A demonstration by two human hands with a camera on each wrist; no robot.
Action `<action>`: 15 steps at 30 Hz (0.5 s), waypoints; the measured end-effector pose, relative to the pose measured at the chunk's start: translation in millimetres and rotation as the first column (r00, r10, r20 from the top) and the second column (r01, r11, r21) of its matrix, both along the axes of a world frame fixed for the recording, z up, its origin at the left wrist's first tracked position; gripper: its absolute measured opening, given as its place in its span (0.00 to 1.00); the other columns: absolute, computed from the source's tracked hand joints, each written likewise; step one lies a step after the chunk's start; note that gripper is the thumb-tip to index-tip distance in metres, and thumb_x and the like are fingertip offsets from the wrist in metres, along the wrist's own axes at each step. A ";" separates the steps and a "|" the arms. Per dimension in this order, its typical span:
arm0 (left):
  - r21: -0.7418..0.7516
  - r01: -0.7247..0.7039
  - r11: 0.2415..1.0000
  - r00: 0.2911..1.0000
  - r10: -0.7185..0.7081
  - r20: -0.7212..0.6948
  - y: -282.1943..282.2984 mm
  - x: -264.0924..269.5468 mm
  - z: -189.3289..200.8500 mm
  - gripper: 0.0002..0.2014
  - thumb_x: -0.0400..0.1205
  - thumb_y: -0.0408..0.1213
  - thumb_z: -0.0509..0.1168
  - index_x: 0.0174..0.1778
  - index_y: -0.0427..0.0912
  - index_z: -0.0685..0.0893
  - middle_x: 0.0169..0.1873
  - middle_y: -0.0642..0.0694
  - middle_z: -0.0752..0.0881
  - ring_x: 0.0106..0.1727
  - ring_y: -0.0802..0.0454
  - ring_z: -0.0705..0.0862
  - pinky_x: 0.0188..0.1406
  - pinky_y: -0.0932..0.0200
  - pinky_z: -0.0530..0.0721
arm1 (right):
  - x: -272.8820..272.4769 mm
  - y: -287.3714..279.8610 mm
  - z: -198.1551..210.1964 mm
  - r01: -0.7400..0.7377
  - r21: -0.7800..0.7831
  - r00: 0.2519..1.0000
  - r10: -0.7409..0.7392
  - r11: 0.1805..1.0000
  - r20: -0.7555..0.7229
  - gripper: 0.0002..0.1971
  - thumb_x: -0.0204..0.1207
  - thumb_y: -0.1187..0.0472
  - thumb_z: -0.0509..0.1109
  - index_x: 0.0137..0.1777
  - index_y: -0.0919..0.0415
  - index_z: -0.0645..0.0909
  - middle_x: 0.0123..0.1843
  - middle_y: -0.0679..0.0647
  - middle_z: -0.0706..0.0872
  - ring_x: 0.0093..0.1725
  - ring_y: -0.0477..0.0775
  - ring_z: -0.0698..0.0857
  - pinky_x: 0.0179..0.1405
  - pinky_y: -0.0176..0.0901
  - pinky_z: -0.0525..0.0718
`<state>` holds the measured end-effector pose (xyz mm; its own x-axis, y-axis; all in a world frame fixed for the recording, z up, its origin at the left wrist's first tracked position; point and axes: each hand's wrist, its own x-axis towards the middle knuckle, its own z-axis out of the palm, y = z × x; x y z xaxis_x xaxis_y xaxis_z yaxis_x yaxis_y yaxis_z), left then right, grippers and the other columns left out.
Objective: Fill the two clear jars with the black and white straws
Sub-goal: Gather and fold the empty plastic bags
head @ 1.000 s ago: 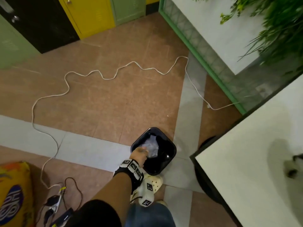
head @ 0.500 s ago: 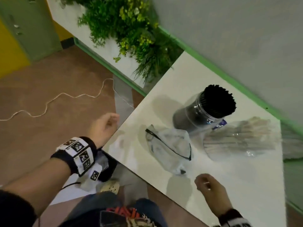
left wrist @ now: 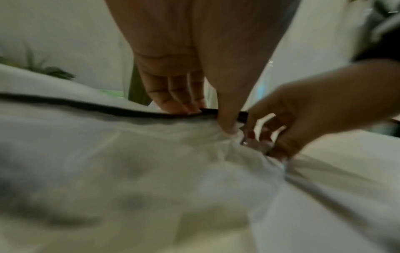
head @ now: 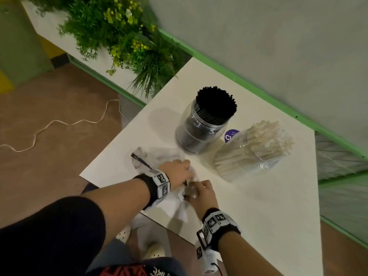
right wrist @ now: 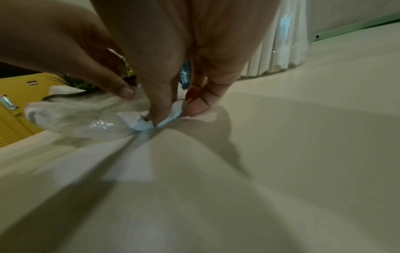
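Two clear jars stand at the back of the white table (head: pixel 258 206). One jar (head: pixel 199 134) holds black straws (head: pixel 216 105); the other jar (head: pixel 249 158) holds white straws (head: pixel 266 136). A crumpled clear plastic bag (head: pixel 157 156) with a black zip strip lies near the table's front left edge. My left hand (head: pixel 184 167) pinches the bag (left wrist: pixel 151 154) at the strip, thumb against fingers (left wrist: pixel 177 101). Right beside it, my right hand (head: pixel 192 191) pinches the bag's twisted end (right wrist: pixel 138 123) between thumb and fingertips (right wrist: pixel 198 106).
A purple label (head: pixel 231 135) shows between the jars. A planter with green plants (head: pixel 123 36) borders the table's far left, and a grey wall with green trim (head: pixel 258 90) runs behind it. A white cable (head: pixel 59 124) lies on the brown floor.
A second ago my left hand was over a black bin on the floor. My view then swung to the table, and both hands have come down onto the plastic bag and taken hold of it.
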<state>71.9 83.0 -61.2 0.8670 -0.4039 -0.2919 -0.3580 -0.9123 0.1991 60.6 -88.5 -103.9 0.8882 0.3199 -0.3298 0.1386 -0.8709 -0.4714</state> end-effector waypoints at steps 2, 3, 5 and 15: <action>0.002 -0.054 0.999 0.999 0.054 -0.002 0.8 6.2 -0.9 0.15 0.82 0.38 0.61 0.65 0.49 0.79 0.60 0.43 0.74 0.58 0.40 0.80 0.53 0.49 0.81 | -1.3 -10.3 -6.5 -0.048 0.027 0.998 0.047 0.998 0.041 0.17 0.69 0.67 0.77 0.59 0.61 0.84 0.52 0.52 0.72 0.42 0.46 0.75 0.44 0.14 0.67; -0.040 -0.085 0.996 0.996 0.085 0.005 3.4 8.3 2.3 0.14 0.84 0.41 0.59 0.64 0.47 0.81 0.59 0.43 0.76 0.58 0.41 0.80 0.55 0.48 0.80 | -1.6 -14.3 -8.9 -0.087 0.022 0.995 0.086 0.996 0.048 0.17 0.70 0.67 0.76 0.60 0.62 0.84 0.52 0.52 0.73 0.44 0.49 0.76 0.47 0.18 0.69; -0.209 -0.206 0.956 0.976 0.215 0.024 12.1 4.9 16.4 0.15 0.85 0.46 0.59 0.62 0.44 0.83 0.56 0.42 0.80 0.57 0.42 0.81 0.57 0.49 0.78 | -4.6 -23.6 -13.6 -0.203 -0.002 0.974 0.202 0.979 0.097 0.14 0.74 0.64 0.72 0.59 0.62 0.83 0.52 0.54 0.76 0.48 0.54 0.78 0.55 0.34 0.76; -0.639 -0.587 0.497 0.616 0.787 0.046 92.7 -48.2 92.5 0.07 0.82 0.42 0.66 0.47 0.43 0.86 0.38 0.44 0.86 0.43 0.47 0.82 0.42 0.58 0.75 | 14.1 -122.3 50.3 0.074 0.203 0.981 -0.108 0.976 0.162 0.06 0.79 0.66 0.68 0.46 0.53 0.78 0.46 0.54 0.85 0.49 0.57 0.82 0.47 0.33 0.75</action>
<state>23.7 175.7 31.3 0.9244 0.3743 0.0739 0.2106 -0.6621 0.7192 74.7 -210.8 -53.6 0.9543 0.2781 -0.1094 0.1566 -0.7770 -0.6097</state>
